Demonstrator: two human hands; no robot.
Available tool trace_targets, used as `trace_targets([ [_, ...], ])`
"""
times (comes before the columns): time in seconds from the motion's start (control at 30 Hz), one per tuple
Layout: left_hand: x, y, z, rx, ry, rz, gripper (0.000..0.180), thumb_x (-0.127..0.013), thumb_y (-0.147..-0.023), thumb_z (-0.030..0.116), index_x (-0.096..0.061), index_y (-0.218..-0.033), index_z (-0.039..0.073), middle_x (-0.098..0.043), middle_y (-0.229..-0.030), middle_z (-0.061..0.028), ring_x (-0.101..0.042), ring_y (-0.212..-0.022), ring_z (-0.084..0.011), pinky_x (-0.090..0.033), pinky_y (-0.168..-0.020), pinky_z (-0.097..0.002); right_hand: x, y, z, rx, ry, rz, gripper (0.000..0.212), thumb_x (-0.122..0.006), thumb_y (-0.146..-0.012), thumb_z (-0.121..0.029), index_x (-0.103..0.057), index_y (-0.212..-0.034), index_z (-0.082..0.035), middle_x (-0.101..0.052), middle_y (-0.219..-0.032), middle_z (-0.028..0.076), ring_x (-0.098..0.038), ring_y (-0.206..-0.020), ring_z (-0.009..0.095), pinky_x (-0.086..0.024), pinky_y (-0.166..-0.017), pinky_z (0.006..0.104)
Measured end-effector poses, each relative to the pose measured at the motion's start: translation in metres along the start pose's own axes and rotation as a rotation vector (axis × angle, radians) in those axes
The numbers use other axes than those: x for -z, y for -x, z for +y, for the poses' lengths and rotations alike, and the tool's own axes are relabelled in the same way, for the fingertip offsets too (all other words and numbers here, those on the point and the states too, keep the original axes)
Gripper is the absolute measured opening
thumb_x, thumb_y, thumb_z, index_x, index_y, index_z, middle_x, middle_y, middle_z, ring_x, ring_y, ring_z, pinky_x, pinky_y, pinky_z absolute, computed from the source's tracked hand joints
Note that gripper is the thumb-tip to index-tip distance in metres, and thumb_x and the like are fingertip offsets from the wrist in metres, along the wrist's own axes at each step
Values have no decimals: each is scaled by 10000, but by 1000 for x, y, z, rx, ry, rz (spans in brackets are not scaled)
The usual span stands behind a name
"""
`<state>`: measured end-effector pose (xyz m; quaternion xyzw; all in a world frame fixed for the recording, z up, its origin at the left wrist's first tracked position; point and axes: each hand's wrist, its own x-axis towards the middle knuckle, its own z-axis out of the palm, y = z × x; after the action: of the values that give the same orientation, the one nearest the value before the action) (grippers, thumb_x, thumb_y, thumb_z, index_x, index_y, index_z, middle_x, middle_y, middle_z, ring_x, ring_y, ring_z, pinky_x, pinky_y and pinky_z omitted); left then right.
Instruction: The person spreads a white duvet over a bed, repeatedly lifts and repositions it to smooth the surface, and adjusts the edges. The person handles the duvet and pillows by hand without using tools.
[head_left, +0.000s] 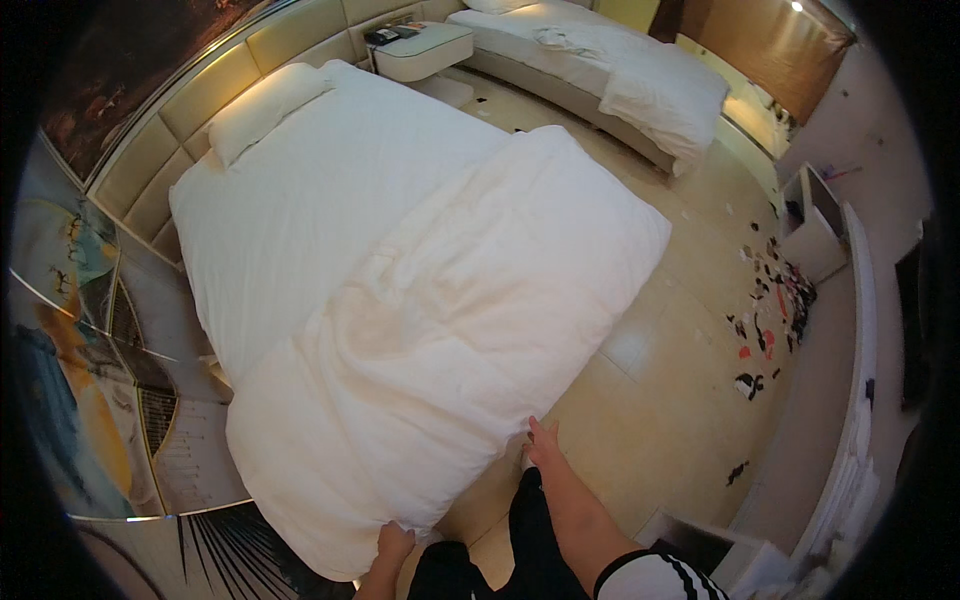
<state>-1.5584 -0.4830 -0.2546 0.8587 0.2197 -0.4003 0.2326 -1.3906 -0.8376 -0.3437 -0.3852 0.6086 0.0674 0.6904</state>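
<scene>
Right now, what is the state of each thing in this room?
Thick white duvet: spread crookedly, overhanging the bed's foot.
Long white pillow: flat at the headboard.
Left hand: gripping the duvet's edge.
Right hand: touching the duvet's edge.
Second bed: unmade, covers rumpled.
Small dark scraps: scattered on the floor.

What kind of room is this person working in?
Most likely a hotel or guest bedroom: two beds with white linen, the near bed and a second bed, a nightstand between them, and a padded headboard wall.
</scene>
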Motion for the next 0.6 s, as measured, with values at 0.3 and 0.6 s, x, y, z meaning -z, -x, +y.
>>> trace_targets([
  [0.3,7,-9,279,-539,152,126,351,-571,-830,185,-537,-1146,36,-534,-1127,-200,-515,-1043,-350,-422,-899,-397,72,-44,-64,-20,212,-299,249,-643,-789,-25,-541,-1005,42,-607,-945,155,-611,-795,245,-528,-656,400],
  [0.6,187,-86,318,-644,142,843,290,-628,-706,4,-580,-992,26,-571,-1091,-160,-503,-1013,-342,-411,-861,-436,-96,-20,-238,1200,1680,-242,209,-526,-775,-131,-587,-901,24,-638,-768,155,-617,-676,307,-504,-679,380],
])
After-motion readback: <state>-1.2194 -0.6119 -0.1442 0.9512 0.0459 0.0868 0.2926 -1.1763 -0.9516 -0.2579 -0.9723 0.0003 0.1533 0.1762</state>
